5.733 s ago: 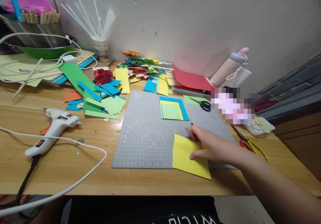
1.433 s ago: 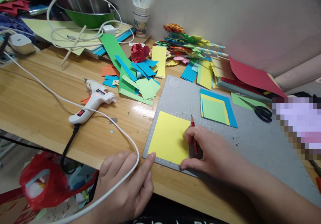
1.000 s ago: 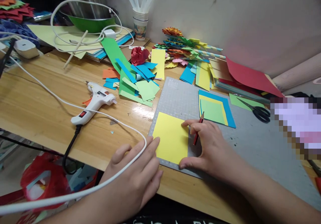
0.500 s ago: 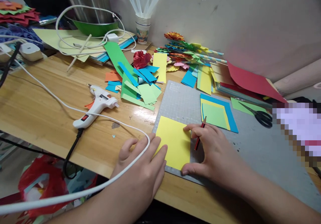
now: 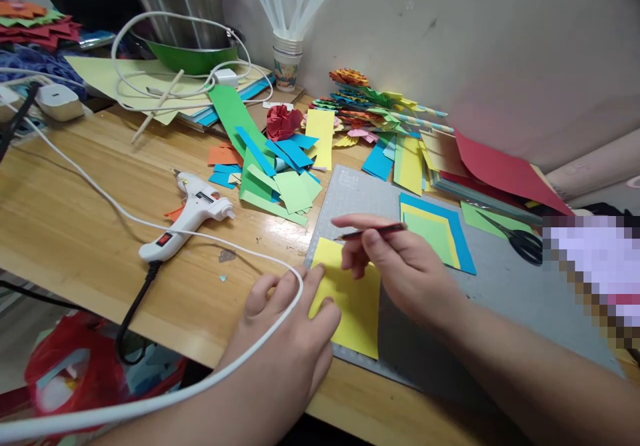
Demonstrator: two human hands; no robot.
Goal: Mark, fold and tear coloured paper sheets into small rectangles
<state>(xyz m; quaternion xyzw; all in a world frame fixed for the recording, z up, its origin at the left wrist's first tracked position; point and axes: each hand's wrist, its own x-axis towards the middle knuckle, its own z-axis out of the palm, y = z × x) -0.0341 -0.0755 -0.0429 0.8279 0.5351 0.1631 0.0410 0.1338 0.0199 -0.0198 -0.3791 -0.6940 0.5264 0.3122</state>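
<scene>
A yellow paper square (image 5: 353, 303) lies on the near left corner of the grey cutting mat (image 5: 500, 293). My left hand (image 5: 287, 339) rests flat with spread fingers, its fingertips pressing the square's left edge. My right hand (image 5: 395, 266) hovers over the square's top, its fingers closed round a red pencil (image 5: 375, 231) that lies nearly level, pointing left. A white cable (image 5: 200, 239) runs over my left hand and wrist.
A white glue gun (image 5: 187, 216) lies left of the mat. Coloured paper scraps (image 5: 273, 166) and folded paper flowers (image 5: 370, 103) fill the back. A stack of green, yellow and blue squares (image 5: 435, 233) and black scissors (image 5: 520, 239) lie on the mat.
My right hand lifted off the mat and swung the pencil from upright to nearly level. My left hand slid further onto the yellow square. The view shifted slightly.
</scene>
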